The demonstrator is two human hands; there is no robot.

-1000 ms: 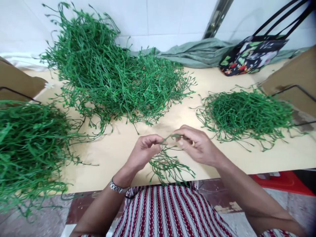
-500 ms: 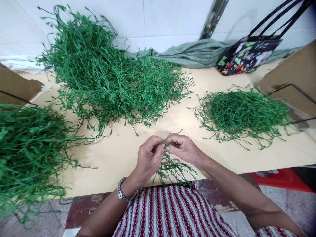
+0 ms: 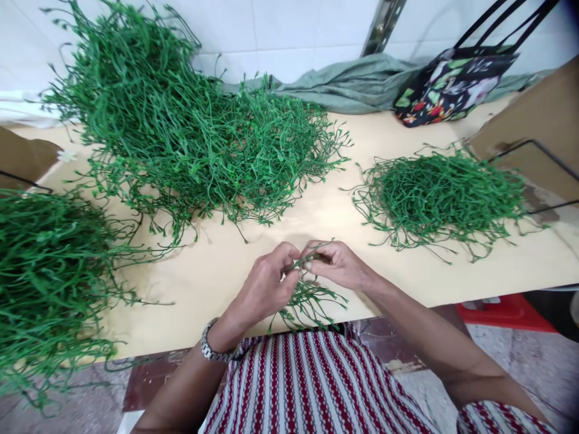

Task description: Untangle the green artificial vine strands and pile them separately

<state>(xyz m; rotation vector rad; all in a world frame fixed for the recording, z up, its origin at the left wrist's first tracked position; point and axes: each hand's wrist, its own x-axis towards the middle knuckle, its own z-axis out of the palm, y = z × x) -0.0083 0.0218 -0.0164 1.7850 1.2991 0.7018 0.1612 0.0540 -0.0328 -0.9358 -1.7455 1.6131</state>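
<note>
I'm watching both hands pinch a thin, dark-green, flexible-looking stem (image 3: pixel 322 244) just above the tabletop's near edge, the left hand (image 3: pixel 268 280) and the right hand (image 3: pixel 337 265) almost fingertip to fingertip. Below them lies a small loose bunch of slender green stems (image 3: pixel 312 302), curved, with little forked, brighter tips. Beyond, a black, flower-printed bag (image 3: pixel 456 87) with long handles bears pale marks too blurred to read.
</note>
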